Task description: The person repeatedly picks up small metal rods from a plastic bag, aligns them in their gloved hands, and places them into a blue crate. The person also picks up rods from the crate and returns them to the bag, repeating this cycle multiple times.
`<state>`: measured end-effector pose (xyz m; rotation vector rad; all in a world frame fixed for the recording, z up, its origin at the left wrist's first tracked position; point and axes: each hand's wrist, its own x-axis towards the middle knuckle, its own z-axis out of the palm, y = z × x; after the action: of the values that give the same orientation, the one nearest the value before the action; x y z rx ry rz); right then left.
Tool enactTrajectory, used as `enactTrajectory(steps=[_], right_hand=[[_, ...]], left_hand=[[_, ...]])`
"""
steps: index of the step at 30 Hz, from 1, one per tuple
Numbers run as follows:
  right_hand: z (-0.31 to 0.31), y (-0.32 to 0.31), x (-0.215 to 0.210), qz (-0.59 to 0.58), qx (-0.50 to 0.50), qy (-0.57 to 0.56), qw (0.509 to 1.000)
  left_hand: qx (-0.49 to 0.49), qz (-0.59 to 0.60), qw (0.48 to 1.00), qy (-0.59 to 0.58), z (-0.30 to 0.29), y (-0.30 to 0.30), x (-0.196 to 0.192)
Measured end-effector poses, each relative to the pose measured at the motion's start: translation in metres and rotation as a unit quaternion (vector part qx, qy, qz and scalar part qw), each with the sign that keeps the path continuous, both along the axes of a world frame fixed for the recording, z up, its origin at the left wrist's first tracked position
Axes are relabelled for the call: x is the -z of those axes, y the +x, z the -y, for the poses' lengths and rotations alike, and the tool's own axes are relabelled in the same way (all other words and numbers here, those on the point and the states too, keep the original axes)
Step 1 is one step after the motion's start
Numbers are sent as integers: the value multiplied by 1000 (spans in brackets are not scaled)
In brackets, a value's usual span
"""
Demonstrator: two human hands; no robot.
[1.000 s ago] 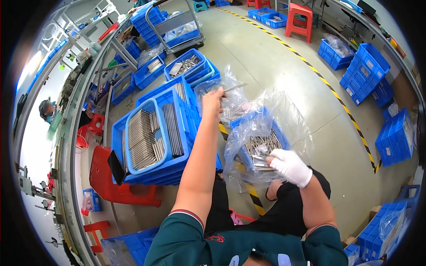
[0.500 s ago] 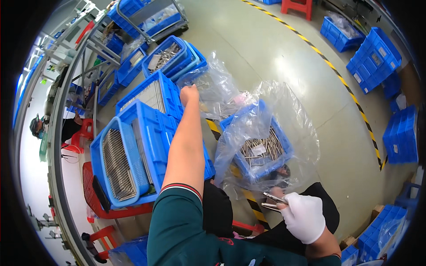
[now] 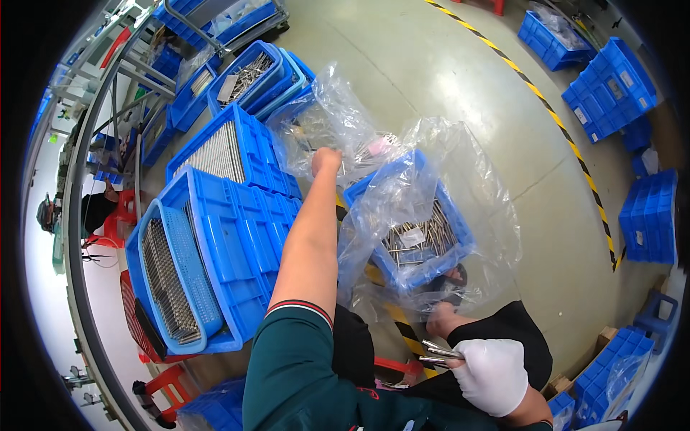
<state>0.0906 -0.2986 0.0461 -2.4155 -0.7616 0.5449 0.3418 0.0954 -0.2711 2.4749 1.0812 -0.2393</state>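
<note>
My bare left hand (image 3: 327,161) reaches forward over a clear plastic bag (image 3: 336,108) that holds thin metal pieces. Its fingers look curled in; anything they hold is hidden. In a white glove, my right hand (image 3: 491,373) grips several shiny metal rods (image 3: 440,353) near my lap, their ends sticking out to the left. Between the hands, a blue crate (image 3: 463,233) lined with a large clear plastic sheet (image 3: 496,201) holds many loose metal rods (image 3: 431,233) and a white label (image 3: 412,238).
To the left, stacked blue crates (image 3: 241,205) hold rows of metal rods, with a light-blue basket (image 3: 198,280) in the nearest. Farther off is a blue bin (image 3: 269,75) of loose metal parts. Yellow-black tape (image 3: 535,90) marks the floor. More blue crates (image 3: 649,223) line the right side.
My left hand has moved right, away from the stacked crate's edge and over the plastic bag. The right hand still grips the rods. The whole view has shifted slightly.
</note>
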Motion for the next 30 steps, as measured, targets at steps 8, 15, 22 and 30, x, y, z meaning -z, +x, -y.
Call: enactTrajectory(steps=[8,15,22,30], right_hand=[[-2,-11,-1,59,-11,29,998],[-12,-19,-11,48,54,140,987],[-42,-21,-12,-207,85,371,902],[-84,-25,-5,-408,74,419,808]], left_hand=[[-165,119,971,-123,4,-7,0],[-242,224,739,-587,34,-37,-69],[-175,261,660,-682,80,-124,-206],[-139,282,644,-698,92,-267,-275]])
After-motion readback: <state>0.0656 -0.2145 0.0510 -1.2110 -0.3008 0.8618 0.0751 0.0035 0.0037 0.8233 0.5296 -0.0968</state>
